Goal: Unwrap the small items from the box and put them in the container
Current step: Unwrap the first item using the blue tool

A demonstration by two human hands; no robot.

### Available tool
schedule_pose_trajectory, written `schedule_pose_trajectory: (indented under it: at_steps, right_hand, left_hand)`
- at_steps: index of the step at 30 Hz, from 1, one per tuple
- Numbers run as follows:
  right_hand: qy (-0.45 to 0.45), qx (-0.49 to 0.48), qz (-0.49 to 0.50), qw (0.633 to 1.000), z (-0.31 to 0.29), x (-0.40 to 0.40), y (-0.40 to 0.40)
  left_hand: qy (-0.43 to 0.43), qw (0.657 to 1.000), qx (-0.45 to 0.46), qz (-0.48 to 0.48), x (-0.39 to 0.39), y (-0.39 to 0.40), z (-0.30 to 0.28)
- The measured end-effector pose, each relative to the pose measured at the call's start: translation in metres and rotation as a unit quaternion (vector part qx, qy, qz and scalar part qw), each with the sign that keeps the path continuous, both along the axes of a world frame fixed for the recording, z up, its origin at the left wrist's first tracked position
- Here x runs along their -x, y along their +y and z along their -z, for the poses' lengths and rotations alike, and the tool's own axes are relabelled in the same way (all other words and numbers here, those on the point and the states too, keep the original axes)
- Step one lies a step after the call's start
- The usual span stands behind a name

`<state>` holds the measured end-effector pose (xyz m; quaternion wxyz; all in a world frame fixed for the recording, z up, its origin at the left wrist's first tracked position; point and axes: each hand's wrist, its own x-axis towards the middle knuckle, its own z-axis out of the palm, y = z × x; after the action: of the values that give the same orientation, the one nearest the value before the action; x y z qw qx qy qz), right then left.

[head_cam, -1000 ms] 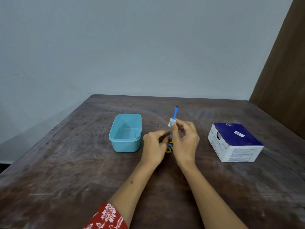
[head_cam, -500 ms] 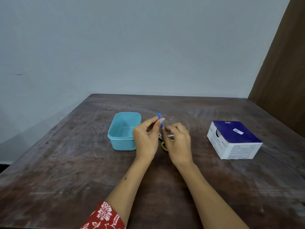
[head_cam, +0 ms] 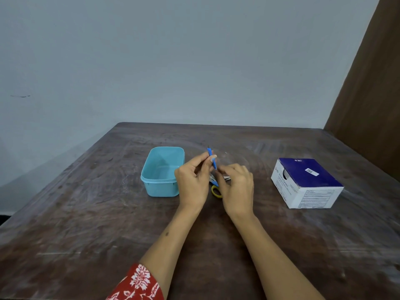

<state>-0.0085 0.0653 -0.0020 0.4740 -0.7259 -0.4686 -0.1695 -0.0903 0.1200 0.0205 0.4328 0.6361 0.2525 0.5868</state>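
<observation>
Left hand (head_cam: 192,182) pinching a thin blue stick (head_cam: 211,158) upright just right of the teal tub (head_cam: 161,172), right hand (head_cam: 236,187) curling beside it, grip unclear, white-and-blue box (head_cam: 307,182) sitting well right on the table (head_cam: 86,213)

Turquoise container (head_cam: 162,172); navy-white box (head_cam: 307,182); red floral sleeve (head_cam: 138,284).

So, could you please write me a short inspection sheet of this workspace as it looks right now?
Surface: worn dark wooden table.
Job's things: open teal container, looks empty; blue-and-white box at right; thin blue item.
Clutter: yellow-handled scissors, partly hidden.
Grippers: left hand pinches the blue item; right hand has curled fingers, contents unclear.
Cables: nothing seen.
Surroundings: pale wall, brown panel at right.
</observation>
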Motion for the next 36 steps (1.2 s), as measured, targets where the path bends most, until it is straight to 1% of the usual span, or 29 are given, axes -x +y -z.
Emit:
schedule_pose_trajectory:
  at_steps: [3, 6, 7, 11, 15, 19, 23, 27, 31, 34, 36]
  right_hand:
    - [0.011, -0.012, -0.008, 1.0, -0.0006, 0.0023, -0.0004]
    - [0.027, 0.033, 0.0, 0.999, 0.0004, 0.0015, 0.0002]
    - [0.027, 0.033, -0.001, 0.999, -0.0002, 0.0014, 0.0001]
    - [0.026, -0.009, -0.01, 1.0, -0.0046, 0.0045, -0.002]
    - [0.065, 0.055, -0.007, 0.996, -0.0013, 0.0027, -0.0016]
    - [0.046, 0.001, -0.03, 0.999, -0.0055, 0.0045, -0.0024]
    - [0.06, 0.025, -0.031, 0.997, -0.0041, 0.0037, -0.0022]
    - [0.047, -0.002, -0.04, 0.998, -0.0064, 0.0047, -0.0031]
    - [0.068, 0.038, -0.035, 0.996, -0.0031, 0.0036, -0.0025]
    - [0.055, 0.009, -0.041, 0.998, -0.0054, 0.0049, -0.0024]
    - [0.052, 0.007, -0.044, 0.998, -0.0056, 0.0055, -0.0027]
  left_hand:
    - [0.002, 1.0, -0.01, -0.002, 0.0001, -0.0004, -0.0001]
    - [-0.001, 1.0, -0.009, -0.001, -0.0001, 0.0014, 0.0017]
    - [-0.003, 1.0, -0.006, 0.0, -0.0005, 0.002, 0.0022]
    - [-0.012, 1.0, 0.004, 0.008, -0.0006, 0.0012, 0.0013]
    - [-0.019, 1.0, 0.008, 0.01, 0.0002, 0.0042, 0.0028]
    - [-0.013, 1.0, -0.002, 0.011, 0.0009, 0.0057, 0.0039]
    - [-0.008, 1.0, 0.002, 0.009, 0.0007, 0.0072, 0.0039]
    - [-0.012, 1.0, 0.012, 0.016, 0.0005, 0.0055, 0.0045]
    - [-0.013, 1.0, 0.013, 0.013, 0.0012, 0.0062, 0.0052]
    - [-0.009, 1.0, 0.016, 0.016, 0.001, 0.005, 0.004]
    - [-0.005, 1.0, 0.011, 0.013, 0.0009, 0.0053, 0.0048]
